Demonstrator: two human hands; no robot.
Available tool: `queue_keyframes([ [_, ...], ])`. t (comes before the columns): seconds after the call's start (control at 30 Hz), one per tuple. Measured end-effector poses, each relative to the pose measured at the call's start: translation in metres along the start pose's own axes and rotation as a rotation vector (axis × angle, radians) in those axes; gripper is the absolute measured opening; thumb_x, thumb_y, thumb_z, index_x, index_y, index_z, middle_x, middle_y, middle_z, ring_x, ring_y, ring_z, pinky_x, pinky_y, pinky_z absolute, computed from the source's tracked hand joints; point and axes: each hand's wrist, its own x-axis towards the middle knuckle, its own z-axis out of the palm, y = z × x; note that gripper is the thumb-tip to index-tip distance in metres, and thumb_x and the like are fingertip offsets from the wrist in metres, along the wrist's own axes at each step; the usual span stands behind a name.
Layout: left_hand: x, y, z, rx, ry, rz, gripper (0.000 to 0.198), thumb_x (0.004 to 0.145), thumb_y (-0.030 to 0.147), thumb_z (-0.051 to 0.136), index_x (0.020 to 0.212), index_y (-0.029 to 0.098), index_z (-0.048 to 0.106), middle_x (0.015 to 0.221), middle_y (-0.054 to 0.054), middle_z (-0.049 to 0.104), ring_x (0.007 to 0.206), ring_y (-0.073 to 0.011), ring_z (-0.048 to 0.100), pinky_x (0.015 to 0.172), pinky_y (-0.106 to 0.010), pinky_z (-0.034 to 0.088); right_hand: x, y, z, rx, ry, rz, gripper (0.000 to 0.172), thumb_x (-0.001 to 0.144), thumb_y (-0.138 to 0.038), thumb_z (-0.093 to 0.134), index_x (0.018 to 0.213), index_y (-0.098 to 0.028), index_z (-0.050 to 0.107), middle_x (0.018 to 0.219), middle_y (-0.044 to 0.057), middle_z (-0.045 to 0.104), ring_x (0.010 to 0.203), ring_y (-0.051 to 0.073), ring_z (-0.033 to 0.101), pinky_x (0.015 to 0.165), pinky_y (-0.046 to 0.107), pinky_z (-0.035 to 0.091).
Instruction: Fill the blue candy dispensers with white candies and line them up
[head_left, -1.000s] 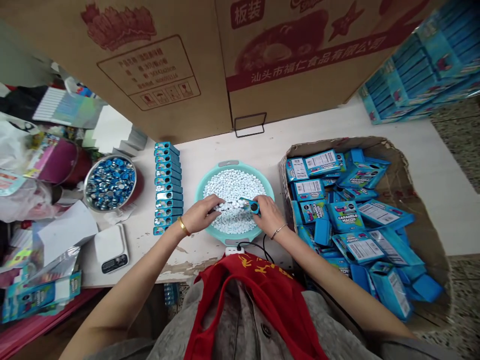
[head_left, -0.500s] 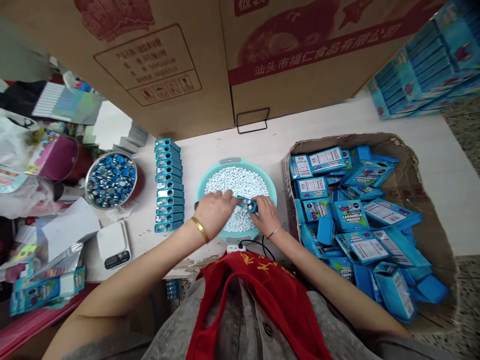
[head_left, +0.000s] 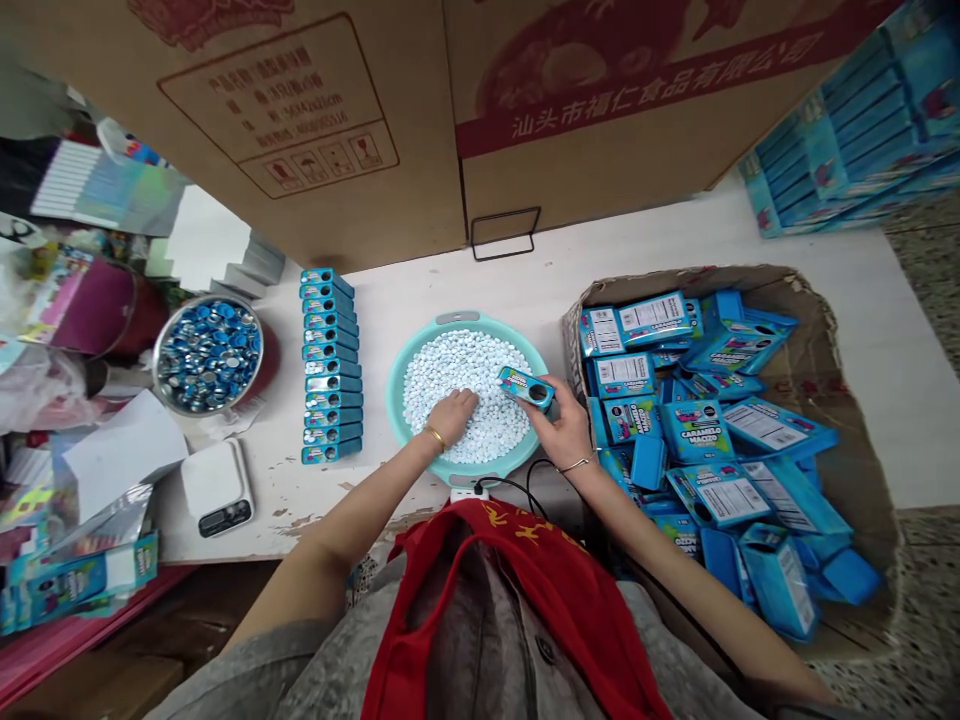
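Small white pellets [head_left: 450,368] are contained in a round turquoise plastic basin [head_left: 394,398]; an open brown cardboard carton [head_left: 851,440] is filled with blue printed boxes [head_left: 697,432]. The left hand [head_left: 451,415] is pressed among the pellets, its grip hidden. Over the basin's right side, a slim blue printed box [head_left: 519,385] is held by the right hand [head_left: 564,425]; its holed face is turned up, slanting lengthwise from far left to near right, hole nearest.
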Motion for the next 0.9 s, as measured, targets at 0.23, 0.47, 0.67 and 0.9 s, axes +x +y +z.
queue_keyframes([
  [0.23,-0.028,-0.002,-0.014,-0.374,-0.046,0.11,0.033,0.084,0.015,0.051,0.117,0.013,0.051,0.112,-0.011,0.058,0.1,-0.0204,0.055,0.091,-0.035,0.045,0.007,0.007,0.001,0.017,0.004,0.002,0.037,0.083,-0.034,0.059,0.118,-0.021,0.054,0.109,0.01,0.066,0.099,0.025,0.063,0.088,0.042,0.051],
  [0.47,-0.065,0.005,-0.101,-0.399,0.058,0.214,0.026,0.091,0.026,0.048,0.116,0.017,0.051,0.108,-0.01,0.058,0.095,-0.0184,0.055,0.086,-0.033,0.046,0.006,0.007,0.007,-0.107,-0.065,-0.129,0.036,0.082,-0.024,0.053,0.118,-0.02,0.055,0.115,0.012,0.064,0.108,0.028,0.06,0.094,0.046,0.049],
  [0.67,-0.065,0.05,-0.163,0.067,-0.095,0.141,0.027,0.086,0.008,0.043,0.11,0.014,0.054,0.107,-0.012,0.059,0.1,-0.0235,0.057,0.086,-0.037,0.048,-0.001,-0.001,0.022,-0.131,-0.164,-0.255,0.044,0.079,-0.013,0.047,0.122,-0.02,0.052,0.12,0.012,0.062,0.116,0.028,0.054,0.101,0.049,0.045],
  [0.9,-0.067,0.11,-0.18,0.352,-0.095,0.019,0.027,0.093,0.01,0.032,0.106,0.012,0.056,0.095,-0.014,0.059,0.088,-0.0241,0.06,0.074,-0.037,0.049,-0.008,-0.001,0.033,-0.122,-0.213,-0.275,0.047,0.079,-0.012,0.046,0.125,-0.023,0.05,0.121,0.01,0.062,0.117,0.027,0.055,0.101,0.05,0.045],
])
